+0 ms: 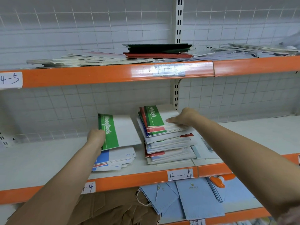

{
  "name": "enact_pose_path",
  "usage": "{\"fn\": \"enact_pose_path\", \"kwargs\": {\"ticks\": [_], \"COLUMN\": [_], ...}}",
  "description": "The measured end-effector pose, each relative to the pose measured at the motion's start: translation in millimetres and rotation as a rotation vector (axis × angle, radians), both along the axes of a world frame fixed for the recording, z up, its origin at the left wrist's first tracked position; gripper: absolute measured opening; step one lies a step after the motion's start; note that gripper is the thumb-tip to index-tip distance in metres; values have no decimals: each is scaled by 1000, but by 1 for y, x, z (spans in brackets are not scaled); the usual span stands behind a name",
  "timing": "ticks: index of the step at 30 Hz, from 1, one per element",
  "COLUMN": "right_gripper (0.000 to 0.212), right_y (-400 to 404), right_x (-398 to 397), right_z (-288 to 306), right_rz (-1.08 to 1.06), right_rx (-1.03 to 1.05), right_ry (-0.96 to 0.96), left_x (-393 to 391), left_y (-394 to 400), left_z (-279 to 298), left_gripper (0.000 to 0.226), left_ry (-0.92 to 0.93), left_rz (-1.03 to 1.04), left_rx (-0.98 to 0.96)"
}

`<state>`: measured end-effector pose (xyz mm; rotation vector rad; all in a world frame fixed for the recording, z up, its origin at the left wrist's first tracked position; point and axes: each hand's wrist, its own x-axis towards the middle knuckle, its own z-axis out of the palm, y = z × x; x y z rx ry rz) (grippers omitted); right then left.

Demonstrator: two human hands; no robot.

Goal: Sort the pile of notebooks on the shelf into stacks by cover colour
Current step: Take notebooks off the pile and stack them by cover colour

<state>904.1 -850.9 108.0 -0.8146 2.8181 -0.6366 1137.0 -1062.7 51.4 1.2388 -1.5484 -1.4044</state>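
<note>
A: Gripping is seen at the left hand (pixel 95 137), is it not?

B: Yes. A green-banded notebook (pixel 118 131) is held at its left edge by that hand, fingers curled under the cover, and is carried just above the small stack (pixel 115 161) of blue-covered notebooks on the left of the middle shelf (pixel 40 158).

A: And the right hand (pixel 183 118)?

B: It is laid on the top of the mixed pile (pixel 167 143), thumb stretched out over the white part of another green notebook (pixel 154 116). The fingers are hidden behind the hand, so whether the cover is pinched cannot be told.

A: How is that pile placed?

B: It is set just right of the blue stack, near the middle of the shelf. Green, red, blue and white covers are fanned out unevenly in it.

A: What is found beyond?

B: An orange shelf edge is marked with a paper label (pixel 180 174) reading 4-4. On the upper shelf (pixel 97 73), dark green covers (pixel 157 47) are stacked over red ones (pixel 157 55), with pale booklets spread either side. Below, light blue paper bags (pixel 199 198) and brown paper (pixel 113 208) are seen.
</note>
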Motion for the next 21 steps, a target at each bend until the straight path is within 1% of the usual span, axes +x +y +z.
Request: {"fn": "enact_pose_path", "kwargs": {"ticks": [1, 3, 5, 6, 7, 8, 9, 11, 13, 14, 16, 17, 19, 21], "right_gripper": [84, 72, 47, 36, 27, 22, 25, 30, 30, 29, 30, 31, 33, 37], "right_y": [-1, -3, -4, -5, -6, -7, -8, -10, -11, -11, -12, -13, -13, -14], "right_x": [1, 3, 5, 6, 7, 9, 11, 14, 15, 16, 17, 20, 30, 40], "right_z": [1, 4, 6, 7, 7, 6, 6, 6, 9, 11, 16, 18, 20, 20], "right_rz": [-5, -6, -3, -11, -22, -29, -40, -50, -52, -47, -25, -10, 15, 51], "right_rx": [-1, -11, -66, -103, -130, -146, -156, -193, -282, -345, -480, -537, -636, -711], "right_ry": [-13, -26, -6, 8, 31, 64, 88, 108, 97, 68, -55, -133, -283, -422], "left_x": [4, 10, 14, 14, 14, 14, 13, 12, 7, 3, -7, -13, -26, -39], "left_y": [-2, -5, 0, 3, 6, 10, 12, 15, 16, 17, 21, 26, 38, 47], "left_z": [-5, -15, -17, -17, -16, -16, -16, -14, -11, -9, -1, 4, 16, 27], "left_gripper": [18, 16, 8, 10, 20, 31, 40, 48, 45, 41, 34, 31, 27, 28], "left_ry": [-62, -268, -497, -606, -708, -795, -850, -895, -856, -803, -629, -504, -208, 23], "left_rz": [25, 50, 68, 84, 105, 124, 139, 131, 96, 66, -5, -44, -147, -266], "left_rx": [-24, -129, -251, -298, -340, -373, -402, -441, -467, -480, -495, -475, -347, -137]}}
